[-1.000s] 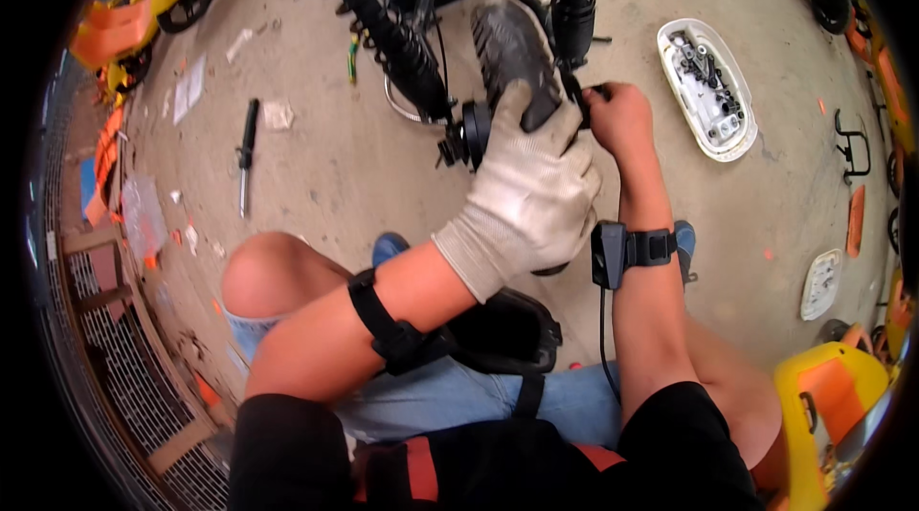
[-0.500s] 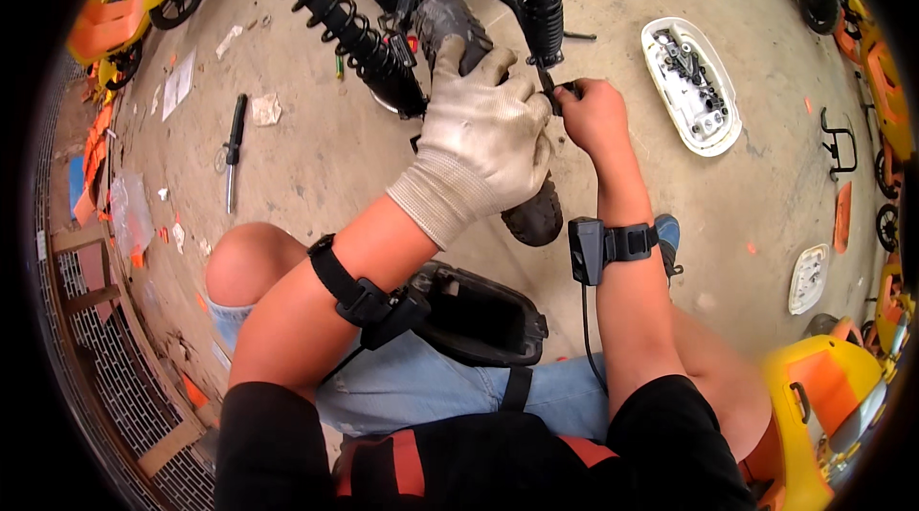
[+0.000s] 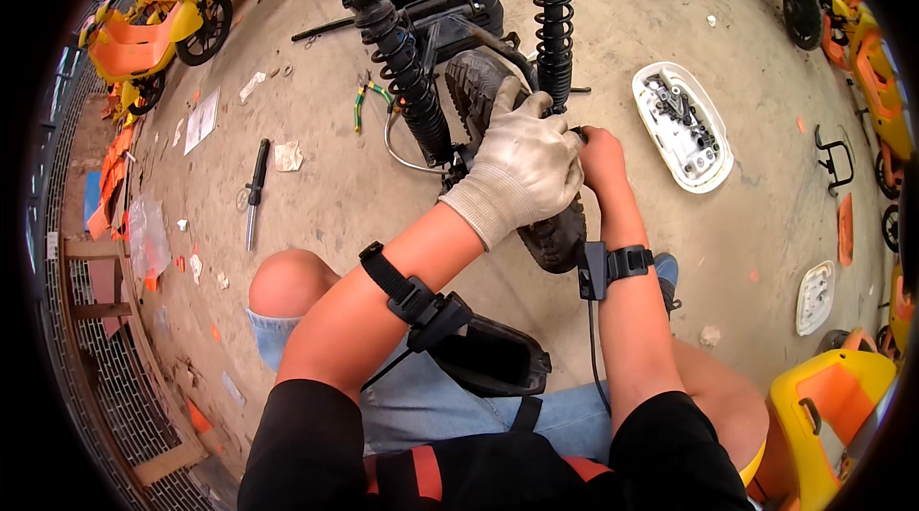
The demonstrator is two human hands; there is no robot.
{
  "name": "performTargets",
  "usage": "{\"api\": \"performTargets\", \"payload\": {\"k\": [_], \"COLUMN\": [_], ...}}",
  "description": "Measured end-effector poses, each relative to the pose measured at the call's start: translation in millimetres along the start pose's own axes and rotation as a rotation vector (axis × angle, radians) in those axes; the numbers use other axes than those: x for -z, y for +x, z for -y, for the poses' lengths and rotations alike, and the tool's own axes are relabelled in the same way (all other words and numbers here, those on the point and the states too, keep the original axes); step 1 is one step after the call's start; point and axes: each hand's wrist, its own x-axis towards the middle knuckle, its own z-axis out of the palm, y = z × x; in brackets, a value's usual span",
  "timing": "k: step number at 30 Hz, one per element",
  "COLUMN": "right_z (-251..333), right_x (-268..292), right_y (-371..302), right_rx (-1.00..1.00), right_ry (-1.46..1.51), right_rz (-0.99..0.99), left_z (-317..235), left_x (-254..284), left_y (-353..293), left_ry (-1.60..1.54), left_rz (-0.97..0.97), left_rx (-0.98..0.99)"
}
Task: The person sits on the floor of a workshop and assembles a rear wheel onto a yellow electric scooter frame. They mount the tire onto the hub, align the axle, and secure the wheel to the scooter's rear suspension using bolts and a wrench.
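A black knobby-tyred wheel (image 3: 555,245) stands between two coil-spring shock absorbers, the left one (image 3: 410,71) and the right one (image 3: 553,18), on a dark vehicle frame. My left hand (image 3: 529,155), in an off-white knit glove, lies over the tyre with its fingers bent round it near the foot of the right shock. Close beside it, at that shock's lower end, my bare right hand (image 3: 602,159) is closed in a pinch. A small dark part shows at its fingertips, but its kind is hidden.
A white tray (image 3: 643,90) of bolts and small parts lies at the right. Green-handled pliers (image 3: 360,101) and a loose shock absorber (image 3: 257,188) lie at the left. A black open bin (image 3: 498,358) sits by my legs. Yellow scooters (image 3: 814,396) stand around.
The view has shifted, bringing more of the frame and the pliers into sight. Both hands stay at the wheel and the right shock's foot; the left hand has moved slightly over the tyre.
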Motion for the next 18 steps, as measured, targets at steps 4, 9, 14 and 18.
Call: {"api": "performTargets", "payload": {"k": [4,9,14,18], "right_z": [-1.0,-11.8,-30.2,-52.6], "right_x": [2.5,-3.4,-9.1,-12.0], "right_y": [1.4,4.4,8.3,11.6], "right_rx": [-0.009,0.007,0.041,0.043], "right_ry": [0.010,0.170,0.193,0.243], "right_rz": [0.023,0.025,0.020,0.048], "left_z": [-0.8,-3.0,-8.1,-8.1], "left_x": [-1.8,5.2,9.6,5.6], "left_y": [0.9,4.3,10.2,8.3], "left_ry": [0.015,0.026,0.019,-0.011], "left_rz": [-0.020,0.035,0.110,0.035], "left_rx": [-0.016,-0.020,0.003,-0.037]}}
